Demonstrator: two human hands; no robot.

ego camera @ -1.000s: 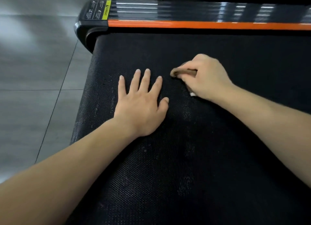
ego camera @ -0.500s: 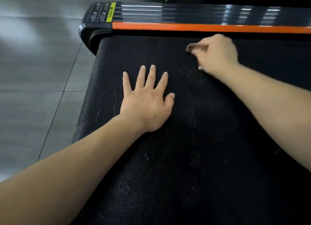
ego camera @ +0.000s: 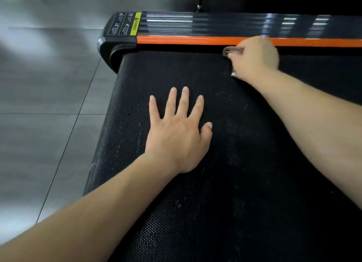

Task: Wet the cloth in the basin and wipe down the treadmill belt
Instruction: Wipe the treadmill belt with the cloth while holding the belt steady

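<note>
My right hand is at the far edge of the treadmill belt, its fingers curled round the bunched brown cloth. The cloth is pressed to the belt just beside the orange side rail. My left hand lies flat on the belt nearer me, spread wide and holding nothing, well apart from the cloth. I judge I am in the wiping step, at the far end of a stroke across the belt. To do it well I should bear down evenly through the whole wad, not just the tips. I should also run straight, overlapping passes from the rail to the near edge so no strip is missed. Pale specks and smears show on the textured surface between my hands (that patch wants a firm pass). The left palm should brace hard so the belt doesn't slide under the push. My hand hides most of the cloth, so I cannot tell how wet it is, and the basin is not in view. If the cloth drags dry, it needs wetting.
</note>
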